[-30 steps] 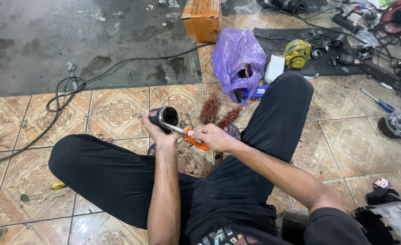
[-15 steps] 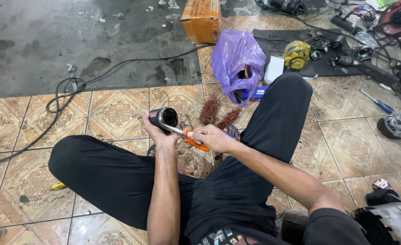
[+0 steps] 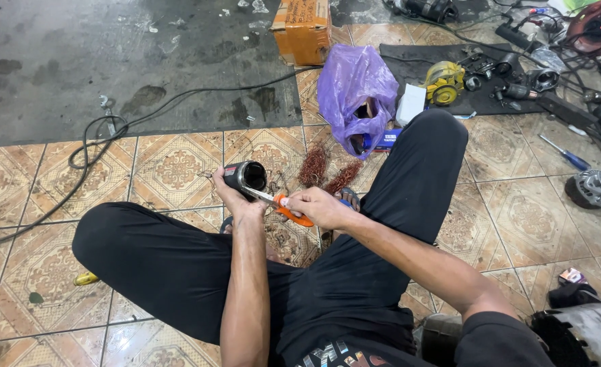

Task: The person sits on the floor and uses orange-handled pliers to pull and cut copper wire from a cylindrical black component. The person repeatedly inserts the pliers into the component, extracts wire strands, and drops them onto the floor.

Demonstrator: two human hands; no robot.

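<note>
**Scissors at the mouth of a dark metal cylinder**

The person sits cross-legged on the tiled floor (image 3: 178,170), black trousers filling the near view. The left hand (image 3: 236,200) is clenched around a dark metal cylinder (image 3: 245,177), its open end tilted up and toward the right. The right hand (image 3: 321,206), just right of the cylinder, grips orange-handled scissors (image 3: 283,206); their blades reach to the cylinder's rim. Just beyond the cylinder, bundles of copper wire (image 3: 324,173) lie on the floor. Farther behind these sits a purple plastic bag (image 3: 355,88), with an orange cardboard box (image 3: 302,27) beyond it. Left of the cylinder, a black cable (image 3: 110,132) loops across tiles and concrete.
</note>
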